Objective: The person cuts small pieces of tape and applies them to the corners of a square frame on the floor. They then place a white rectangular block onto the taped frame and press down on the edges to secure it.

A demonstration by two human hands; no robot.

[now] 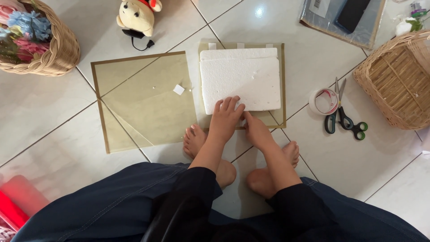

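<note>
Left hand (226, 117) is flat, fingers spread, pressing the near edge of the foam slab (239, 78); right hand (256, 130) sits just beside it, fingertips at the slab's near edge, gripping nothing that shows. The foam lies on a tan sheet (282, 85) on the tiled floor (53, 112), bare feet (195, 139) right below. To the left, a bigger clear tan sheet (143, 101) with a small white square (178, 89) on it. To the right, a tape roll (325, 101) touching scissors (344, 116), then a wicker basket (396, 80). Far left, a flower basket (56, 49); up top, a plush toy (136, 15)
</note>
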